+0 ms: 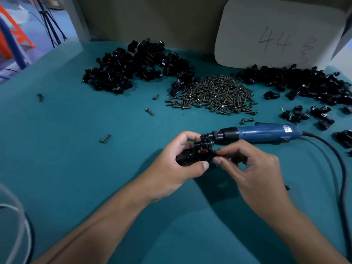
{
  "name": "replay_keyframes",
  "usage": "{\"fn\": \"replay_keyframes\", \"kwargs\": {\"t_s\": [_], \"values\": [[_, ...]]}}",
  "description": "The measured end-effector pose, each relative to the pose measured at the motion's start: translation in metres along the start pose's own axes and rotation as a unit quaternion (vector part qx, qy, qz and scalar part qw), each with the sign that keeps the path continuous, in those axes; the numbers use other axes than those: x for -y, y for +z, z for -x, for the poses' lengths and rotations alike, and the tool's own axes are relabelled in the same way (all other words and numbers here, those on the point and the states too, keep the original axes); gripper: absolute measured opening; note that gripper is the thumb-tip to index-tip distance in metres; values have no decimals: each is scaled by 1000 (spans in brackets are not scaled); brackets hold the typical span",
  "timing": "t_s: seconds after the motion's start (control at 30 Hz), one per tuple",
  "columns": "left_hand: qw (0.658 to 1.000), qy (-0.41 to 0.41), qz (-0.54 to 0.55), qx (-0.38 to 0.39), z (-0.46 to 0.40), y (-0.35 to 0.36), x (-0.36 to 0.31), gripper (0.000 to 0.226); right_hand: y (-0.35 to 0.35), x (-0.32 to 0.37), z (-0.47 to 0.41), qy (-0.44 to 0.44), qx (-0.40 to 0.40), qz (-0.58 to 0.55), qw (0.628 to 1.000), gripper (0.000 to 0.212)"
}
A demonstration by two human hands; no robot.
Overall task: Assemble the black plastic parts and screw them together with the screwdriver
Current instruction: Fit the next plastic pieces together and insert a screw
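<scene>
Left hand [177, 164] is gripping the black parts [196, 153] above the table [76, 149], thumb curled under them and fingers over the top. Right hand [245, 168] is pinching the parts' right edge between thumb and forefinger, the other fingers curling loosely. Just behind, the screwdriver [261, 132] is lying on its side, tip pointing toward the parts, its cord [341, 168] trailing right. Farther back, screws [215, 94] are sitting between two black piles [133, 67].
</scene>
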State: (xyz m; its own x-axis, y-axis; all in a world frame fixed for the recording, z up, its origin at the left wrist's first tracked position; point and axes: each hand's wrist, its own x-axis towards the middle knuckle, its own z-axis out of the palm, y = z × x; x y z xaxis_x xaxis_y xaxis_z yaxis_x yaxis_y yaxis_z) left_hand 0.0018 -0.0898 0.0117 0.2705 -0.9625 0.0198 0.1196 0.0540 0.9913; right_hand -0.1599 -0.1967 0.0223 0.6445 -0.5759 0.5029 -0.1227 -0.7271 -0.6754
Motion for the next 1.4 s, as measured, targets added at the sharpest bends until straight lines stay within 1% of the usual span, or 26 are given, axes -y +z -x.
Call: {"fn": "replay_keyframes", "kwargs": {"t_s": [0.13, 0.27, 0.33, 0.4, 0.47, 0.63, 0.77, 0.87, 0.93, 1.03, 1.1, 1.2, 1.3, 1.4], "values": [[1000, 2, 1, -8, -1, 1, -1, 40, 0, -1, 1, 3, -3, 3, 1000, 9], [1000, 0, 5, 2, -1, 0, -2, 42, -1, -1, 1, -18, -3, 33, 999, 7], [1000, 1, -7, 8, 0, 0, -2, 38, -1, -3, 1, -21, -5, 39, 999, 8], [1000, 6, -17, 5, 0, 0, -2, 34, -2, -3, 0, -12, -3, 41, 999, 15], [1000, 10, -19, 4, -1, 0, -2, 34, -1, -2, 0, 1, 2, 41, 999, 22], [1000, 12, -12, 14, 0, 0, -3, 35, 0, -4, 1, 32, 23, 47, 998, 16], [1000, 9, 3, 12, 0, 1, -3, 37, -2, -6, 1, -8, 44, 87, 995, 17], [1000, -4, 17, 9, 0, 0, -1, 36, -3, -7, 1, -24, 49, 92, 994, 25], [999, -16, 31, 6, 0, 0, 0, 36, -4, -8, 1, -27, 50, 96, 994, 26], [997, -36, 74, 13, -1, 0, -1, 37, -4, -7, 1, -41, 40, 94, 994, 19], [992, -42, 115, 43, -2, 0, -1, 34, -6, -8, 0, -63, 37, 85, 994, 14], [982, -56, 164, 73, -2, -2, -1, 32, -10, -9, -1, -93, 41, 71, 992, 14], [973, -76, 206, 71, -2, -4, -1, 32, -13, -11, -4, -109, 48, 58, 991, 11], [968, -88, 225, 74, -2, -6, -1, 33, -12, -10, -5, -111, 39, 46, 992, 10]]}}
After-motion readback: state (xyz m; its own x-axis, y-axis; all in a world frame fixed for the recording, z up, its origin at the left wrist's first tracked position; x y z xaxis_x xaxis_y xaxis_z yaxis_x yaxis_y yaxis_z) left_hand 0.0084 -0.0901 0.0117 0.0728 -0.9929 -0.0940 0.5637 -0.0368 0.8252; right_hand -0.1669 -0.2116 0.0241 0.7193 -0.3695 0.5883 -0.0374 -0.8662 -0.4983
